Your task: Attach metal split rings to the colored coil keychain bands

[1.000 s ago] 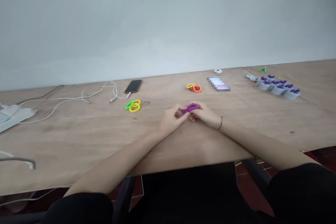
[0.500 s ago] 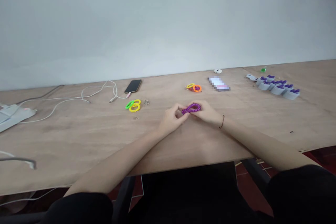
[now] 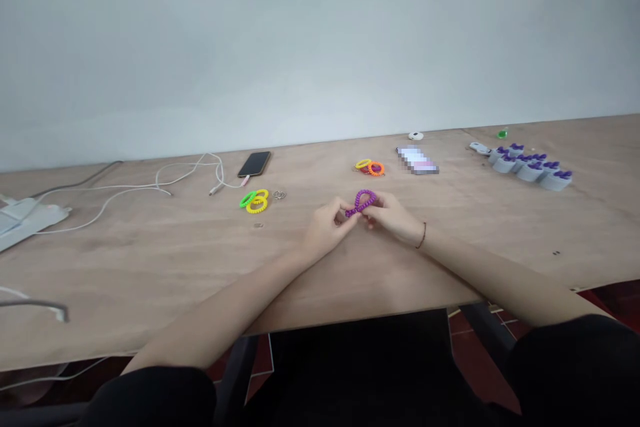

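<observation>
A purple coiled wristband (image 3: 367, 198) is held between both hands above the table, bent into a narrow looped shape. My left hand (image 3: 327, 223) pinches its left end between thumb and fingers. On the other side, my right hand (image 3: 395, 215) grips the band near its lower right part, with a thin bracelet round that wrist. Farther back lie yellow and orange coiled bands (image 3: 376, 168), with darker purple ones among them. To the left are yellow coiled bands (image 3: 257, 205) and a green coiled band (image 3: 247, 199), beside small metal rings (image 3: 279, 195).
A dark phone (image 3: 255, 164) with a white cable lies at the back left, near a white power strip (image 3: 33, 221). Back right are a phone with a blurred screen (image 3: 417, 159), a white oval case (image 3: 416, 136) and several white cups with purple tops (image 3: 533, 171).
The purple band's loop has turned more upright and leftward. My right hand has shifted its grip lower on the band, while my left hand stays in place.
</observation>
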Action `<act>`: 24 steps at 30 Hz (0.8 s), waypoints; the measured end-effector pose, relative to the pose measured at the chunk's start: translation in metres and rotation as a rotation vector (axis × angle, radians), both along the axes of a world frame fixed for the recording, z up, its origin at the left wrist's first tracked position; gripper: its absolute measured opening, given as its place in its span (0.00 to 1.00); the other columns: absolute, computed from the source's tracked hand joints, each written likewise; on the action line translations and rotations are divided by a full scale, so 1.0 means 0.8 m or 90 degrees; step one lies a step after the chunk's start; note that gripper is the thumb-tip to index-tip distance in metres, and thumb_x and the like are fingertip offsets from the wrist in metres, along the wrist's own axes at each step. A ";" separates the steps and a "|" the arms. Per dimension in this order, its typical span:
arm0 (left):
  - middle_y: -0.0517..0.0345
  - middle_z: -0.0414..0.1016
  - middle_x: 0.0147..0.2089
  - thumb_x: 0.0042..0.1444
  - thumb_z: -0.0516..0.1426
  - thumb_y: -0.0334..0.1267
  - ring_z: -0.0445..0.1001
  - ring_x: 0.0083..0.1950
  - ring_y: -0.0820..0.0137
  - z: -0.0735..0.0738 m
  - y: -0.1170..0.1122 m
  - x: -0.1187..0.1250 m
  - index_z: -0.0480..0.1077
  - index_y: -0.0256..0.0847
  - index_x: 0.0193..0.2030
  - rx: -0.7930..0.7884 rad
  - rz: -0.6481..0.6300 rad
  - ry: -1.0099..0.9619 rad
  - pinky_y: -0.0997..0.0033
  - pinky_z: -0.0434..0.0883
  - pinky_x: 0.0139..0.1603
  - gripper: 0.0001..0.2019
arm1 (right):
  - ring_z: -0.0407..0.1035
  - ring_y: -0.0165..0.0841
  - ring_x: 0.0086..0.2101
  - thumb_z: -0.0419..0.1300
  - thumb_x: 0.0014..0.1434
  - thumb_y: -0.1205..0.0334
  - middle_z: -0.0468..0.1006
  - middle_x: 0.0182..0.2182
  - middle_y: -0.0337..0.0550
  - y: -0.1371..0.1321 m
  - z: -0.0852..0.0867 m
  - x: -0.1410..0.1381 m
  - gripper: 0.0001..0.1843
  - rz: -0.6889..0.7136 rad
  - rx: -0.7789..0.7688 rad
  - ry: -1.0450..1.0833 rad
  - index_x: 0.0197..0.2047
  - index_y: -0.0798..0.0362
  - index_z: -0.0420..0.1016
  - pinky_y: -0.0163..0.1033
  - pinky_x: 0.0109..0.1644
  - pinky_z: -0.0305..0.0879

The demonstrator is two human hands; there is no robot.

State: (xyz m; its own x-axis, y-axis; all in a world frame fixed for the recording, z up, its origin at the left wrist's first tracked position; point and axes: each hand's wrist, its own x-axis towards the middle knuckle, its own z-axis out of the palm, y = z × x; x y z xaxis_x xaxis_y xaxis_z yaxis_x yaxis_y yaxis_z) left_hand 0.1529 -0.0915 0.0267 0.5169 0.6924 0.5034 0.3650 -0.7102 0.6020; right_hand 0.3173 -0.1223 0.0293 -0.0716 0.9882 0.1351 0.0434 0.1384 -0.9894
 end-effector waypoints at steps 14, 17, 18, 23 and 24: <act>0.49 0.74 0.45 0.54 0.53 0.48 0.74 0.42 0.67 -0.010 0.017 0.007 0.67 0.37 0.51 -0.441 -0.163 -0.152 0.67 0.72 0.42 0.21 | 0.64 0.29 0.25 0.53 0.55 0.65 0.72 0.26 0.39 -0.004 -0.007 0.010 0.05 -0.146 0.346 -0.501 0.30 0.52 0.68 0.34 0.30 0.59; 0.49 0.72 0.50 0.51 0.57 0.40 0.72 0.49 0.65 -0.010 0.017 0.007 0.67 0.38 0.51 -0.442 -0.165 -0.179 0.65 0.70 0.49 0.20 | 0.66 0.31 0.30 0.52 0.56 0.64 0.72 0.30 0.43 -0.007 -0.004 0.005 0.06 -0.141 0.348 -0.433 0.33 0.53 0.69 0.35 0.32 0.62; 0.49 0.72 0.50 0.51 0.57 0.38 0.72 0.49 0.65 -0.010 0.017 0.007 0.67 0.37 0.51 -0.439 -0.161 -0.183 0.65 0.70 0.49 0.19 | 0.67 0.32 0.32 0.52 0.57 0.63 0.73 0.33 0.44 -0.008 -0.003 0.004 0.07 -0.147 0.340 -0.392 0.34 0.53 0.70 0.36 0.33 0.64; 0.51 0.74 0.47 0.54 0.53 0.37 0.74 0.43 0.67 -0.012 0.020 0.008 0.70 0.38 0.47 -0.391 -0.120 -0.170 0.66 0.73 0.42 0.14 | 0.68 0.34 0.35 0.55 0.55 0.57 0.74 0.33 0.43 -0.005 -0.001 0.002 0.08 -0.128 0.179 -0.188 0.33 0.52 0.70 0.39 0.36 0.68; 0.51 0.74 0.46 0.55 0.52 0.37 0.74 0.42 0.67 -0.012 0.020 0.008 0.70 0.38 0.46 -0.385 -0.114 -0.169 0.66 0.74 0.41 0.13 | 0.68 0.34 0.34 0.56 0.54 0.56 0.73 0.32 0.42 -0.003 -0.002 0.002 0.09 -0.114 0.140 -0.147 0.32 0.52 0.70 0.39 0.36 0.68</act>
State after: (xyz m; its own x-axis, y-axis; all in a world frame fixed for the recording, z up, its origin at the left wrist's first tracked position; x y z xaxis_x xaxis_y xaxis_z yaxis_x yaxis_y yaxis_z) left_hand 0.1591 -0.0756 0.0171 0.5624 0.8071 0.1797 0.0589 -0.2559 0.9649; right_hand 0.3189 -0.1250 0.0278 0.0467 0.9372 0.3457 0.3045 0.3162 -0.8985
